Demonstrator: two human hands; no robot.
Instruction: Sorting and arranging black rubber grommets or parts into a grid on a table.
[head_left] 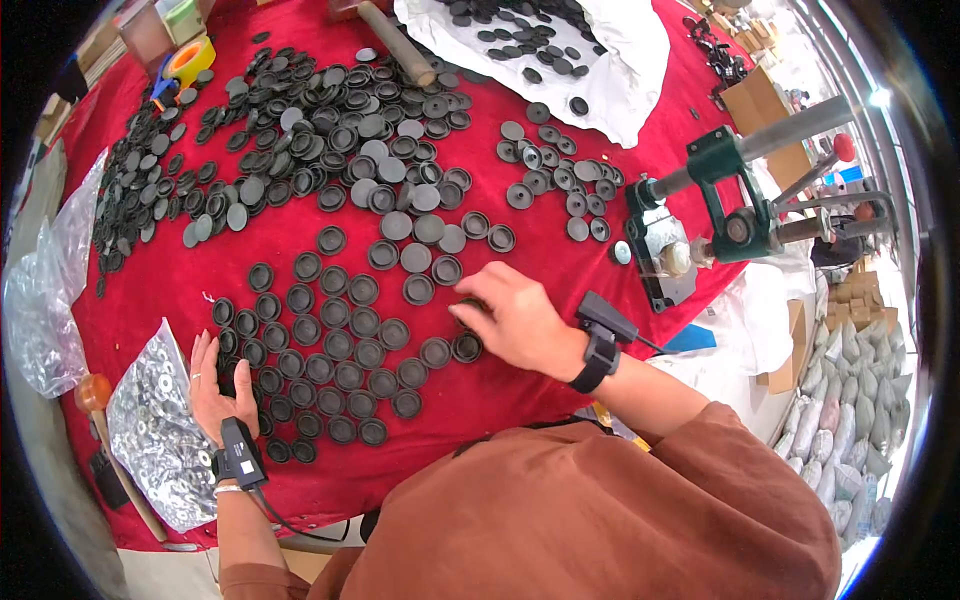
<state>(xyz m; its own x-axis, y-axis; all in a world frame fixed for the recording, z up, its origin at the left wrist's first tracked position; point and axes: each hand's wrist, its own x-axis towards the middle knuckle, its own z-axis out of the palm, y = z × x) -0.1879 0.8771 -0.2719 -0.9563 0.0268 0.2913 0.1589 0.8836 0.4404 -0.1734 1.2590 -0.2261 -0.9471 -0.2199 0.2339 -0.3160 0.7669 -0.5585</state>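
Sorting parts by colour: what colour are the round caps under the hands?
Dark grey to black caps, on a red cloth; head view.

— What sort of place was it?

— A small workshop, set up for piecework by hand.

— What showed that?

— A table under a red cloth (600, 265) was strewn with hundreds of black caps (330, 120), some laid in neat rows at the near left. A green hand press (735, 195) stood at the right edge. A clear bag of metal washers (160, 430) lay at the near left, a tape roll (192, 58) at the far left.

— Anything beyond the table?

— Cardboard boxes (765, 105) and packed sacks (850, 420) on the right.
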